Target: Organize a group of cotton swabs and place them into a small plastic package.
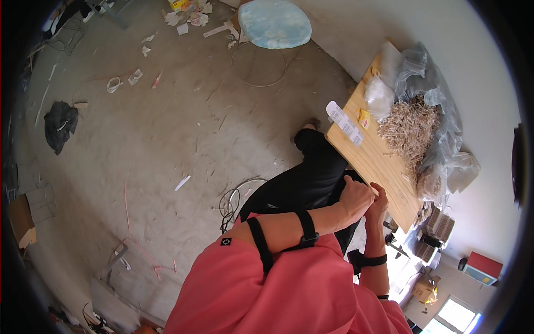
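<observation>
My left hand and my right hand meet at the near edge of a wooden table, just above my lap. The fingers of both are bent and drawn together, in a pinch. Whatever lies between them is too small or too hidden to make out. On the tabletop, beyond my hands, is a heap of small, thin, brownish pieces, partly on a greyish clear plastic bag. A white printed strip with a scalloped edge lies at the table's left corner, beside a small yellow packet.
A clear bag with whitish contents rests near the heap, against the wall. A stool with a pale blue cover stands farther off. Paper scraps, a black plastic bag and dark cables lie on the concrete floor.
</observation>
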Action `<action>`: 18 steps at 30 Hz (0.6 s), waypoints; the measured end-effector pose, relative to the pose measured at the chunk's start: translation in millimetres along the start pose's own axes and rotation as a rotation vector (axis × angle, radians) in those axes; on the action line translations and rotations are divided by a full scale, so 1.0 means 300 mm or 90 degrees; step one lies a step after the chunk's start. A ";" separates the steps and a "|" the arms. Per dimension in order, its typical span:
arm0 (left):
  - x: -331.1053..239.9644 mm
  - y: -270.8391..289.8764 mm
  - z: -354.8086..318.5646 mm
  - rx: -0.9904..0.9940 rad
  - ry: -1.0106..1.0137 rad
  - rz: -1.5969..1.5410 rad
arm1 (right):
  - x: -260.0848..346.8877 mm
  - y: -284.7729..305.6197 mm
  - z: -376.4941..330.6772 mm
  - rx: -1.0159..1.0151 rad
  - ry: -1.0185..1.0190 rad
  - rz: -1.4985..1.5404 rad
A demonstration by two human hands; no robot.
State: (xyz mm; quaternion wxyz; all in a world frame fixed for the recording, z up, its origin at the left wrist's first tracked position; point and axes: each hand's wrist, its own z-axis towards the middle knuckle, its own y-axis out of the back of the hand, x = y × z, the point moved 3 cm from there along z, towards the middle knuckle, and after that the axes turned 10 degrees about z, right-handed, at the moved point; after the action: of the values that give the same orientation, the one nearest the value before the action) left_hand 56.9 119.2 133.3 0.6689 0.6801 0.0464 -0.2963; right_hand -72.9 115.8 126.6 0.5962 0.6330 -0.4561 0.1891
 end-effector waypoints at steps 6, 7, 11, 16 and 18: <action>0.041 0.016 0.032 -0.010 -0.040 -0.095 | 0.028 0.014 0.025 0.028 0.065 -0.029; 0.091 0.006 0.029 -0.025 -0.015 -0.113 | 0.073 -0.024 0.008 0.039 0.063 -0.038; 0.213 0.052 0.017 -0.158 0.035 -0.152 | 0.119 -0.097 0.015 0.042 0.524 -0.165; 0.192 0.088 0.070 -0.218 0.046 -0.187 | 0.143 -0.119 0.068 0.016 0.525 -0.082; 0.214 0.063 0.088 -0.199 0.096 -0.168 | 0.157 -0.147 0.099 0.037 0.507 -0.032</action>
State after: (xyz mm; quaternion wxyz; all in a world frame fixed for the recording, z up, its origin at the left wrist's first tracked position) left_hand 109.2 71.1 122.0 0.7162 0.5766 0.2305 -0.3187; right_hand -22.4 66.1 131.2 0.7127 0.5376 -0.1685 0.4179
